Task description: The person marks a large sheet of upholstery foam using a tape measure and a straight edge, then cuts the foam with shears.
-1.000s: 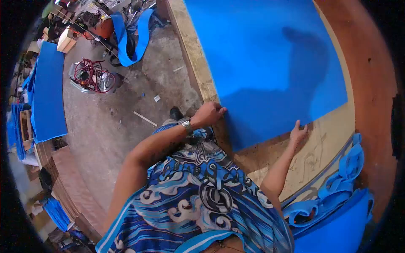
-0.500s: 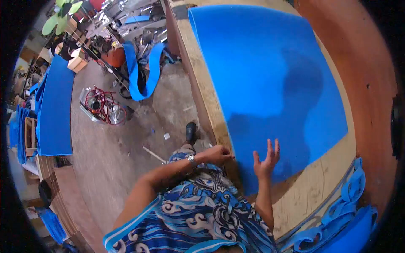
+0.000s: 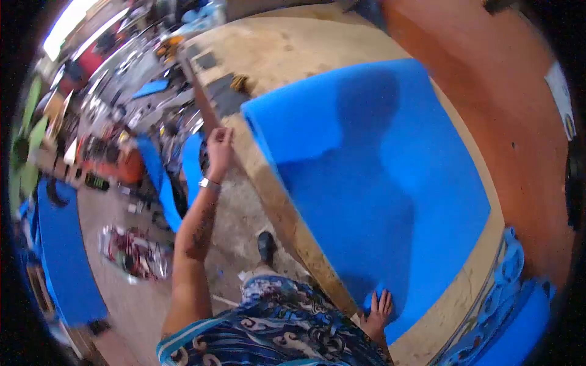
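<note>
Your right hand (image 3: 378,308) lies open on the blue sheet (image 3: 378,177), fingers slightly spread; your left hand (image 3: 220,145) seems curled by the table (image 3: 268,189), its grip too blurred to tell.

A broad, plain blue sheet (image 3: 397,201) lies spread on the pale wooden tabletop (image 3: 274,46), its far end curled over.

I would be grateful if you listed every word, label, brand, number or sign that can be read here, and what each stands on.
There is no readable text.
Blue sheet: no lettering visible.
Patterned clothing: too blurred to tell whether any shapes are letters.
White item at the right edge: has a mark, too small and blurred to read.
</note>
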The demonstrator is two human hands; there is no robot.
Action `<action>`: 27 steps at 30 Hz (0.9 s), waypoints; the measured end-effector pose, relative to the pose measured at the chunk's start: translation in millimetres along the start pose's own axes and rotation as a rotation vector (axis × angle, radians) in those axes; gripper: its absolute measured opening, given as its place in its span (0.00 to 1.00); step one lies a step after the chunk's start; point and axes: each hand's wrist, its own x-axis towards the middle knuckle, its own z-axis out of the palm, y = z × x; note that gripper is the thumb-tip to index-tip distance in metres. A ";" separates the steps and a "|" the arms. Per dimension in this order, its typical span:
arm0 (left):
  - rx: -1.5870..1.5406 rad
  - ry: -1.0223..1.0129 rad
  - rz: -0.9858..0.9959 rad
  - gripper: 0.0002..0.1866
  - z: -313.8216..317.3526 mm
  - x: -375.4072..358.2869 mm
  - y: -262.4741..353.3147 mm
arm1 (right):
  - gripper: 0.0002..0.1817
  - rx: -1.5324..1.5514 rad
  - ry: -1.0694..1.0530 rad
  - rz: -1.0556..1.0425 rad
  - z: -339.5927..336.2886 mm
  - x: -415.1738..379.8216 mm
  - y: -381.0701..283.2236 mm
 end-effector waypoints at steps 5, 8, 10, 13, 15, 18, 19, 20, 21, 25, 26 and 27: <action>0.678 -0.037 0.526 0.17 36.7 117.2 19.9 | 0.47 0.059 -0.011 0.372 49.3 -102.4 -37.9; 0.566 -0.165 0.624 0.17 65.4 92.3 -0.8 | 0.39 0.209 -0.155 0.829 32.0 -122.8 -89.6; 0.451 -0.308 0.656 0.17 96.5 51.2 -14.1 | 0.33 0.290 -0.238 1.142 -1.7 -121.2 -134.9; 0.248 -0.703 0.560 0.18 133.3 -40.5 -19.8 | 0.32 0.564 -0.101 1.422 15.7 -153.4 -182.1; 0.166 -0.979 0.418 0.18 133.9 -99.6 -18.1 | 0.33 0.640 -0.157 1.549 26.4 -163.3 -207.9; 0.099 -1.333 0.092 0.18 114.8 -172.7 -13.9 | 0.32 0.740 -0.166 1.584 59.9 -185.2 -218.1; 0.083 -1.422 -0.026 0.18 107.3 -187.2 -11.5 | 0.32 0.763 -0.157 1.581 72.0 -194.3 -222.4; 0.079 -1.492 -0.149 0.19 99.5 -196.1 -9.8 | 0.31 0.768 -0.133 1.590 81.2 -198.2 -225.2; 0.068 -1.548 -0.233 0.19 89.8 -201.0 -10.1 | 0.31 0.764 -0.104 1.598 90.1 -205.1 -230.2; 0.089 -1.652 -0.477 0.19 73.2 -242.0 2.4 | 0.29 0.708 0.003 1.656 77.4 -230.9 -167.8; 0.094 -1.653 -0.510 0.20 71.0 -255.6 4.9 | 0.27 0.669 0.104 1.641 89.7 -247.9 -139.6; 0.095 -1.643 -0.538 0.20 68.5 -269.3 7.0 | 0.25 0.629 0.204 1.621 100.9 -266.1 -106.4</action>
